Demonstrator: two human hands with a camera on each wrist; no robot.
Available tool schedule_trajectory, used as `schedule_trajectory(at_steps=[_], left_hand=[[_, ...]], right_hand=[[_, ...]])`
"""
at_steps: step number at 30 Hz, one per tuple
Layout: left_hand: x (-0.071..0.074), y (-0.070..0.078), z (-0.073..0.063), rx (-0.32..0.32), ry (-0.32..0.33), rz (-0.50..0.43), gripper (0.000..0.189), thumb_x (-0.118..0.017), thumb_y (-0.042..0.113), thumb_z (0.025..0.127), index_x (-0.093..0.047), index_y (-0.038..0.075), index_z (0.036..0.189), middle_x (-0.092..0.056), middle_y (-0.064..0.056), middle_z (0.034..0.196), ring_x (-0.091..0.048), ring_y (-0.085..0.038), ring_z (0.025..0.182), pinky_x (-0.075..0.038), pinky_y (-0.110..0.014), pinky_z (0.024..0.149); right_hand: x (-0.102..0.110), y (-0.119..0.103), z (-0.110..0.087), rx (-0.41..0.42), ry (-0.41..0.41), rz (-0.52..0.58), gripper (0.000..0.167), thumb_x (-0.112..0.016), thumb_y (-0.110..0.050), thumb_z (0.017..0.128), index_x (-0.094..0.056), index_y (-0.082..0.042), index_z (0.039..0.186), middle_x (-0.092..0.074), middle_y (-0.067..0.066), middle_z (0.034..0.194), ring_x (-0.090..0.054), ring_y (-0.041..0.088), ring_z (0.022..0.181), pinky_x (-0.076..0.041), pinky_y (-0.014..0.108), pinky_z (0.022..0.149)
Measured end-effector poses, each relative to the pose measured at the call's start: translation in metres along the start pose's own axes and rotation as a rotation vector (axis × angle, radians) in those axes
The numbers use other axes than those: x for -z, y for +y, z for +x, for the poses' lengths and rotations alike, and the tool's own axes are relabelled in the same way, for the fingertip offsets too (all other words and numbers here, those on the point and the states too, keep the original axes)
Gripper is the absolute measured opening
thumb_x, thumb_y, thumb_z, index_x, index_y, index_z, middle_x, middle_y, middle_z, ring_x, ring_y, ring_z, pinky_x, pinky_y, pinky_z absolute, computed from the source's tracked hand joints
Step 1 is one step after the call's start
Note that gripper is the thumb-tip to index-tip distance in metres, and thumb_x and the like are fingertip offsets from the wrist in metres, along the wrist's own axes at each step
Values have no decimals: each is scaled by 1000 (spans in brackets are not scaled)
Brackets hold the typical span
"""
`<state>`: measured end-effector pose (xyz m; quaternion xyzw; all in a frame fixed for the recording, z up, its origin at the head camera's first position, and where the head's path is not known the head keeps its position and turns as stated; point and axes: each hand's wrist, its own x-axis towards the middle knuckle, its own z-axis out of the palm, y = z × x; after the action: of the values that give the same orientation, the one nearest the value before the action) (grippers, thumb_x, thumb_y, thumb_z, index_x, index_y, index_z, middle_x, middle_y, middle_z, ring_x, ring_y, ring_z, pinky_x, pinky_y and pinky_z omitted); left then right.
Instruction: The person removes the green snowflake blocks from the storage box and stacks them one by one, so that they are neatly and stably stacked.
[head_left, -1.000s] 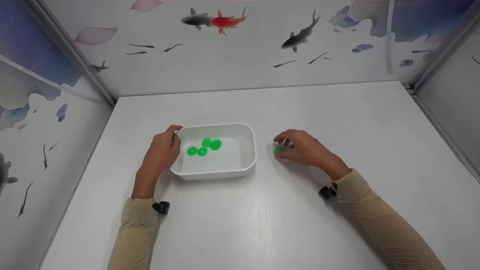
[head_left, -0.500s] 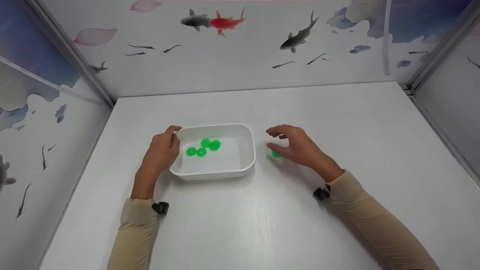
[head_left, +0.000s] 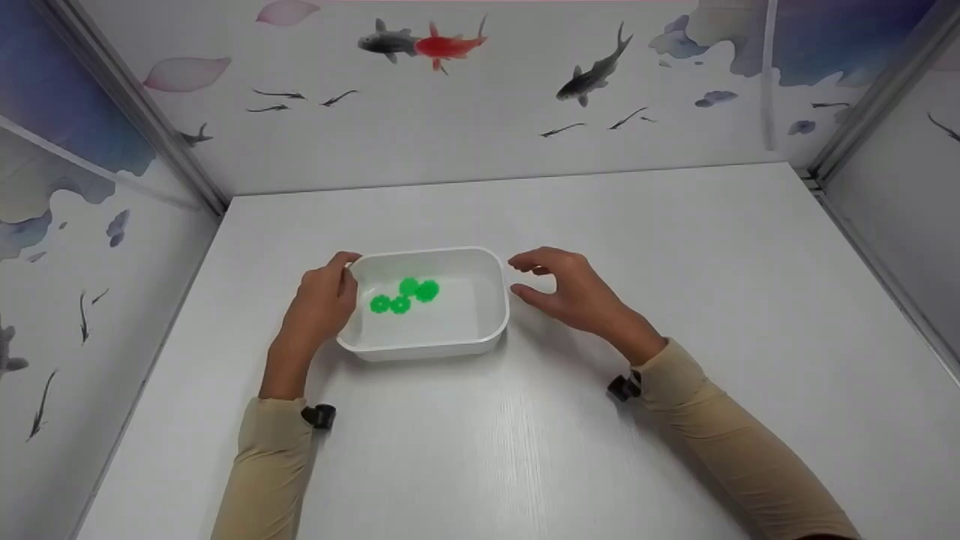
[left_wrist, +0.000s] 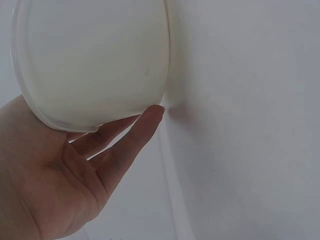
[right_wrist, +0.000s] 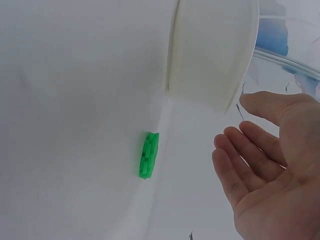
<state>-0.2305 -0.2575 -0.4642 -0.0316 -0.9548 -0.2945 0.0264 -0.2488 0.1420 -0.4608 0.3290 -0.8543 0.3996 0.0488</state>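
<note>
A white rectangular plastic box (head_left: 420, 349) stands on the table, with several green flower-shaped discs (head_left: 400, 304) lying inside. My left hand (head_left: 319, 304) grips its left end at the back corner; in the left wrist view the fingers (left_wrist: 132, 142) lie along the outer wall. My right hand (head_left: 577, 292) hovers just right of the box with thumb and fingers apart and nothing between them. Below it, another green toothed disc (right_wrist: 149, 155) is on the table in the right wrist view. That disc is hidden by the hand in the head view.
The white table (head_left: 465, 450) is bounded by a back wall (head_left: 465, 142) printed with fish, and by side panels at left and right. Small black devices are strapped at both wrists, such as the left wrist camera (head_left: 321, 416).
My right hand has let go of the green disc on the table and moved left, up to the box's right end. The left hand keeps its place on the box.
</note>
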Motion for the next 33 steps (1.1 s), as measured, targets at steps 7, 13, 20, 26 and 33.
schedule_trajectory(at_steps=[7, 13, 20, 26, 33], left_hand=[[0, -1, 0, -11, 7, 3, 42, -39, 18, 115, -54, 8, 153, -70, -21, 143, -74, -33, 120, -62, -54, 97], [1, -1, 0, -2, 1, -8, 43, -39, 19, 116, -54, 9, 154, -70, -21, 143, -73, -34, 123, -61, -55, 100], [-1, -1, 0, 13, -9, -9, 43, -38, 21, 116, -53, 10, 155, -70, -20, 143, -73, -32, 122, -60, -54, 103], [-1, -1, 0, 19, -10, -7, 43, -39, 21, 116, -53, 10, 155, -70, -19, 143, -73, -31, 119, -60, -54, 102], [-1, 0, 2, 35, -23, 0, 42, -39, 21, 116, -52, 11, 155, -69, -18, 146, -70, -35, 132, -55, -56, 112]], right_hand=[[-7, -10, 7, 13, -7, 22, 40, -79, -17, 100, -71, -6, 137, -75, 11, 134, -72, 31, 124, -60, 46, 106], [-16, -20, 13, 42, -12, 33, 38, -79, -18, 101, -71, -9, 137, -74, 7, 134, -72, 30, 123, -60, 45, 106], [-27, -30, 20, 76, -31, 37, 38, -79, -18, 101, -72, -10, 137, -75, 5, 131, -70, 22, 118, -59, 48, 103], [-36, -35, 25, 78, -64, 48, 38, -78, -18, 101, -71, -9, 137, -75, 7, 132, -71, 30, 122, -58, 49, 107], [-45, -38, 30, 84, -80, 76, 38, -77, -17, 102, -70, -8, 138, -74, 6, 135, -70, 31, 127, -56, 43, 111]])
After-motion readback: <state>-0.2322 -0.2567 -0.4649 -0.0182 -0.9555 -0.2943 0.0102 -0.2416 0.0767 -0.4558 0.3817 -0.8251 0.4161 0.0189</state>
